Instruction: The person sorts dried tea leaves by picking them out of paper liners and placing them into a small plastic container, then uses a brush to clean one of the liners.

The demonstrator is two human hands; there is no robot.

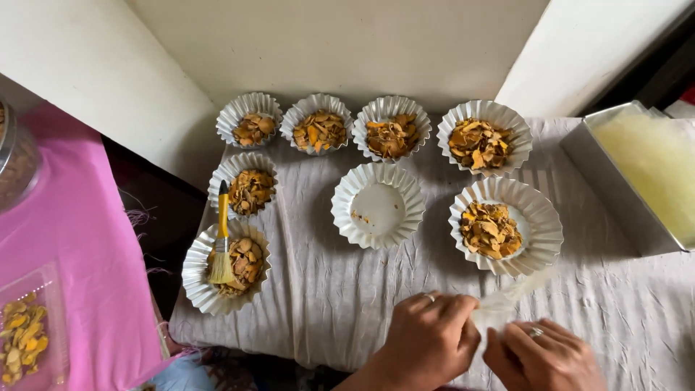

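Near the cloth's front edge, my left hand point(429, 335) and my right hand point(541, 356) pinch a thin translucent plastic sheet or bag point(499, 305) between them. Each hand wears a ring. Just above them sits a fluted white paper cup point(537, 214) with dried orange-yellow slices point(490, 230). An almost empty fluted cup point(377, 206) stands in the middle. Several more filled cups line the back and left side. A yellow-handled pastry brush point(221, 242) rests across the front-left cup point(196, 271).
A grey wrinkled cloth point(340, 289) covers the work surface. A metal tin point(630, 181) with pale yellowish contents stands at the right. On pink fabric point(79, 253) at the left are a glass jar point(16, 159) and a clear tray point(29, 337) of dried slices.
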